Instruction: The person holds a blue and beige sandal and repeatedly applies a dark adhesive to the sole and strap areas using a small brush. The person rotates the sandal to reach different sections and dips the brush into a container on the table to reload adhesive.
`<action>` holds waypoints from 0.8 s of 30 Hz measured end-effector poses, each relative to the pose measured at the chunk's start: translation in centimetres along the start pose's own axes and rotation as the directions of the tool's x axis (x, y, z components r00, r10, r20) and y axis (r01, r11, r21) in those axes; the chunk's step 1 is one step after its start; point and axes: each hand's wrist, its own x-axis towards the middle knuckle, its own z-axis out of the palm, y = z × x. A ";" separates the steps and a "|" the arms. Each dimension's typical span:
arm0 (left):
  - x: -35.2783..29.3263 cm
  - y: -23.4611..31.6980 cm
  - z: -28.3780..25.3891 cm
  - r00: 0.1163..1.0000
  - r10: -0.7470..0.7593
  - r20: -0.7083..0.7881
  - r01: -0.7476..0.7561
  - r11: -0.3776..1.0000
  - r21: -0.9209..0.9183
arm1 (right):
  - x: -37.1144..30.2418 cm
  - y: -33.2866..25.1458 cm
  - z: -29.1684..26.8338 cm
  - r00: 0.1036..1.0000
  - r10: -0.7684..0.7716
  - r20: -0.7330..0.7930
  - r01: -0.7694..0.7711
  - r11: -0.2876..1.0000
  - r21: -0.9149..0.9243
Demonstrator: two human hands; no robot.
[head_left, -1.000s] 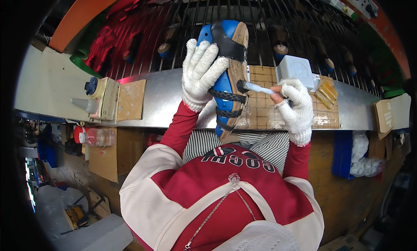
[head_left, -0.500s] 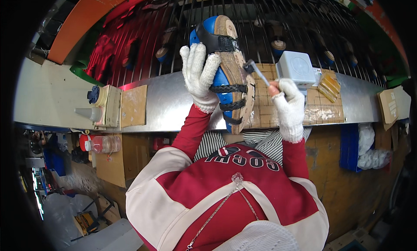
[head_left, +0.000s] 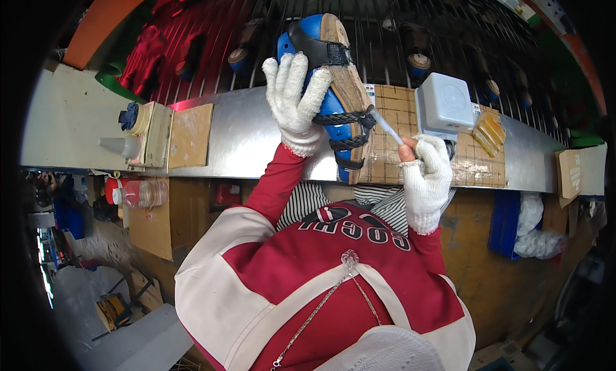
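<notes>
A sandal (head_left: 347,92) with black straps, some of them braided, and a tan sole edge is fitted on a blue shoe last (head_left: 330,106). My gloved left hand (head_left: 295,95) grips its left side, fingers up along the blue surface and thumb bent over it. In my gloved right hand (head_left: 425,172) is a small brush (head_left: 388,128) with a pale, translucent handle, pinched between thumb and fingers; the bare thumb tip shows. The brush's dark head meets the sole edge by the braided straps, and its bristles are hard to make out.
Right of the sandal, a white box-shaped device (head_left: 444,103) and a yellowish block (head_left: 489,134) rest on a taped cardboard sheet (head_left: 394,162). Beyond the metal bench edge, a rod rack (head_left: 378,41) bears several lasts, red-lit on its left. A pale cone (head_left: 119,145) lies at left.
The sandal has turned so less of its sole face shows. My right hand has moved slightly nearer me, bringing the brush head down the sole edge to the straps.
</notes>
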 end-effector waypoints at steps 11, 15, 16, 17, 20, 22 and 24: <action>0.0 -1.0 0.3 1.000 0.000 0.004 0.000 0.999 0.040 | 0.7 1.2 -0.6 0.992 -0.119 0.046 0.124 0.984 -0.127; -0.3 -0.8 0.4 0.999 -0.032 0.030 0.031 0.998 0.048 | 0.6 1.5 -0.7 0.994 -0.085 0.062 0.088 0.995 -0.053; -0.3 -0.7 0.4 0.998 -0.044 0.034 0.043 0.998 0.043 | 0.7 1.5 -0.7 0.998 -0.035 0.061 0.035 0.999 0.009; -0.3 -0.7 0.5 0.999 -0.035 0.033 0.033 0.999 0.039 | 0.8 1.5 -0.5 0.998 0.020 0.066 -0.025 0.997 0.069; -0.2 -0.6 0.7 1.000 -0.010 0.029 0.009 0.999 0.037 | 1.2 1.4 -0.1 1.000 -0.014 0.015 0.014 1.000 -0.009; 0.0 -0.6 0.6 0.999 0.013 0.039 -0.015 0.999 0.051 | 1.4 1.5 -0.1 0.998 -0.062 -0.003 0.062 0.994 -0.091; 0.1 -0.5 0.5 0.999 -0.005 0.047 0.002 0.999 0.053 | 1.5 1.6 -0.3 0.998 -0.044 0.037 0.044 0.999 -0.023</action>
